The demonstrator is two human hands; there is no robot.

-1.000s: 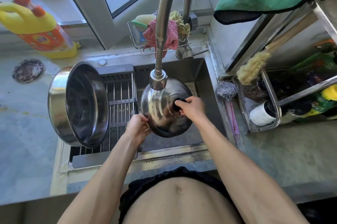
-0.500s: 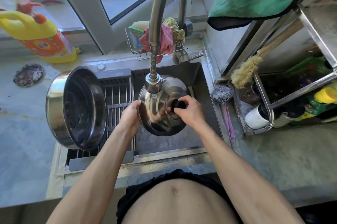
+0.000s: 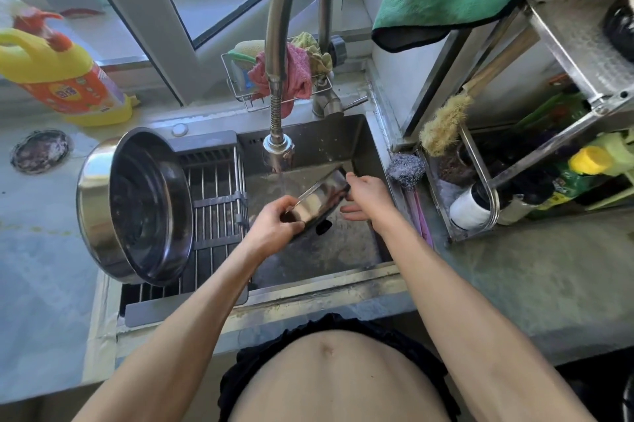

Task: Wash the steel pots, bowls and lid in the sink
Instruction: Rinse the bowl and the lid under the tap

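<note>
Gripping the wet, probably slippery steel lid [image 3: 317, 200] by its rim, the left hand [image 3: 274, 227] tilted it while the right hand [image 3: 367, 196] steadied its far edge, fingers loose.

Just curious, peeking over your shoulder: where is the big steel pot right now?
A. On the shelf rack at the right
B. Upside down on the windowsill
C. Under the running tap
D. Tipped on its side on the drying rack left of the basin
D: the big steel pot lies tipped on its side on the drying rack, its opening facing the basin, while the tap runs over the lid instead.
</note>
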